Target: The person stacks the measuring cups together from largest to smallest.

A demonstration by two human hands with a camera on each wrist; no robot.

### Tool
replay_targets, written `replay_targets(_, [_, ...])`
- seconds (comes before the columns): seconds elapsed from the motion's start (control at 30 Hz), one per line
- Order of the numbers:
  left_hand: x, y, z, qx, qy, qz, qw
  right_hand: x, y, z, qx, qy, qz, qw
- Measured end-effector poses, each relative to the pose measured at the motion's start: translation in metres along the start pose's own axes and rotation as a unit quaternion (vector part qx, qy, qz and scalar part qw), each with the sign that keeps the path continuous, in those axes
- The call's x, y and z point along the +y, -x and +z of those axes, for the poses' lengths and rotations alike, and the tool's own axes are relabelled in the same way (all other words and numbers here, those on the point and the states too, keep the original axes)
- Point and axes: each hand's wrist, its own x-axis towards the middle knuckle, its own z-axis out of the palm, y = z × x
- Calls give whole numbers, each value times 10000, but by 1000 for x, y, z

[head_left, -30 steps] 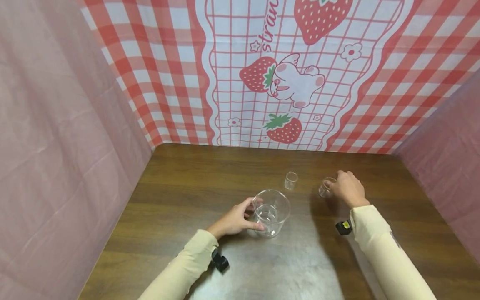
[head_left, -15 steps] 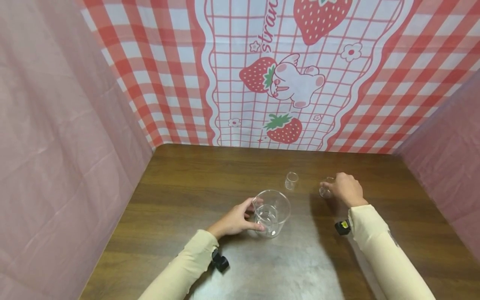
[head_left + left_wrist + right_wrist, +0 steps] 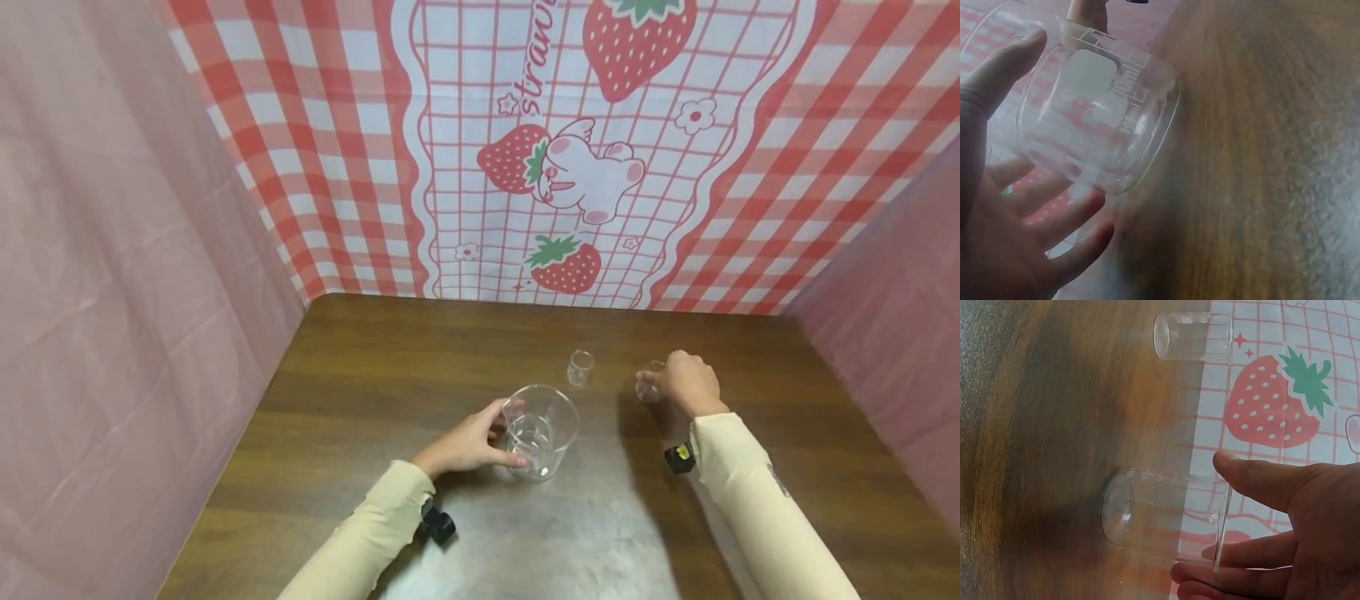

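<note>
Since a second ago the right hand (image 3: 688, 383) has shifted slightly leftward about the right cup (image 3: 648, 392), its thumb (image 3: 1260, 483) now reaching further across the glass. The whole head view has tipped up a touch, too, so the printed cloth (image 3: 345, 150) sits lower. The left hand (image 3: 472, 437) and the beaker (image 3: 551, 454) keep their places on the wooden table (image 3: 375, 358).

The left hand holds the beaker from its left side — thumb nearer the person, fingers on the far side. The beaker stands upright; its white markings and pale patch (image 3: 1089, 74) show in the left wrist view, the figures too blurred to read for certain.

The right hand grasps the right cup near its rim, thumb on one side and fingers on the other; how firmly, I cannot tell. That cup is upright, well to the right of the beaker and further back. The middle cup (image 3: 580, 369) stands between them, behind the beaker, touching neither.

Cream sleeves (image 3: 375, 508) cover both forearms, and pink curtains (image 3: 112, 250) hang at either side.
</note>
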Motion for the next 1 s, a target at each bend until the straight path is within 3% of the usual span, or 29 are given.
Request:
replay_targets(0.63, [5,-2,0,117,5,176,9998,2,3,0,-247,101,66,9996])
replay_targets(1.0, [6,-1,1,148,19,91,9998,-1,3,-1,-290,158,62,9994])
